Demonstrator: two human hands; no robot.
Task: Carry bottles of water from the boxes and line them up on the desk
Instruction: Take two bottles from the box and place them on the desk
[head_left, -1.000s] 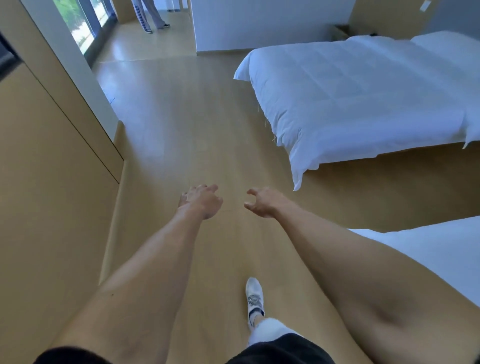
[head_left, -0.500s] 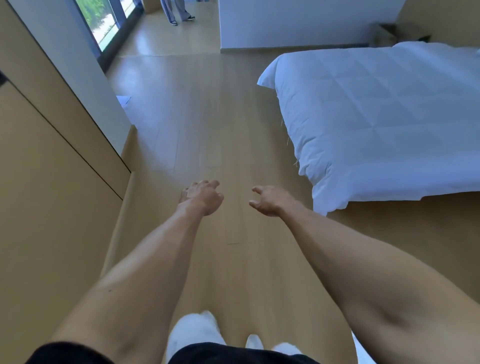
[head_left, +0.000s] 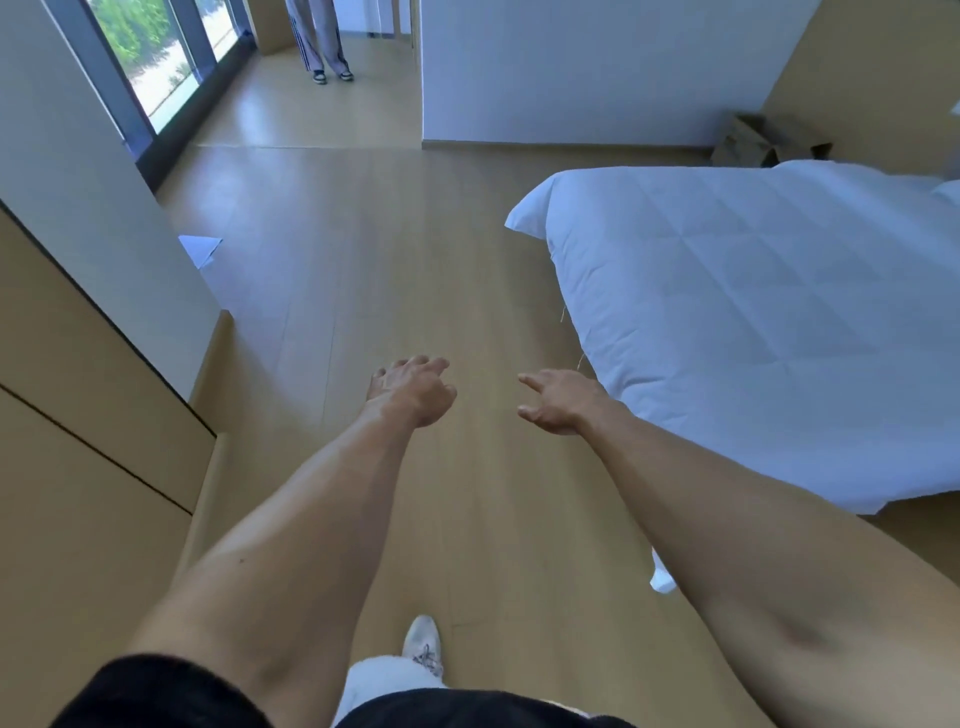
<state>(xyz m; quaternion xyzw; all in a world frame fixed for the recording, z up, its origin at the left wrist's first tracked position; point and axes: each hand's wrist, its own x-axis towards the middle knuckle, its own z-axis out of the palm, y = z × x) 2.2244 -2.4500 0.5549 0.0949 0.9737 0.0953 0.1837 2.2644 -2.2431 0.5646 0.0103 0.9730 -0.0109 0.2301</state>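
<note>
Beyond bed (head_left: 769, 322), cardboard box (head_left: 763, 140), contents hidden.

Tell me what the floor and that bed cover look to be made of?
The floor looks like light wood or wood-look laminate: long plank seams, soft satin sheen from the window. The bed cover looks like white quilted fabric, matte, with stitched diamond lines and soft folds at its edge.

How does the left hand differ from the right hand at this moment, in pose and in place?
The left hand shows its back, its fingers bent loosely forward; the right hand is turned more on its side, with the forefinger stretched out and the thumb below it. The left hand hangs over bare wooden floor; the right hand is close to the corner of the white bed. Both hold nothing, and both arms reach forward.
</note>
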